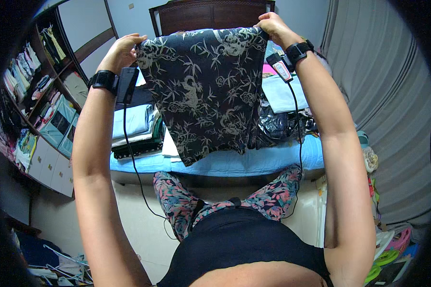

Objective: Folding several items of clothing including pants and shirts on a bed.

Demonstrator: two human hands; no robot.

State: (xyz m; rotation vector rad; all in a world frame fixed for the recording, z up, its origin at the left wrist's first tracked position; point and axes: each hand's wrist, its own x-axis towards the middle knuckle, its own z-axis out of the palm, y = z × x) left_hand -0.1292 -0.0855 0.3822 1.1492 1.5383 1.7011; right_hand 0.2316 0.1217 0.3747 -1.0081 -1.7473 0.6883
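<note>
A black patterned cloth garment (208, 89) hangs stretched between my raised hands, printed with pale bamboo leaves and dragon-like figures. My left hand (124, 52) pinches its upper left corner. At the upper right corner, my right hand (276, 27) grips the fabric edge. The lower part of the garment hangs in front of the near edge of a bed with a blue cover (215, 163). Folded light blue cloth (133, 120) tops a stack left of the garment. Another pale blue folded cloth (285, 97) lies to the right, above a black shiny plastic bag (274, 125).
An open wardrobe (54, 77) with hanging clothes and fabric storage boxes (59, 118) stands at left. Grey curtains (384, 82) line the right side. Cables (133, 161) run down from devices strapped to both wrists. White hangers (63, 258) lie at lower left, green slippers (382, 262) at lower right.
</note>
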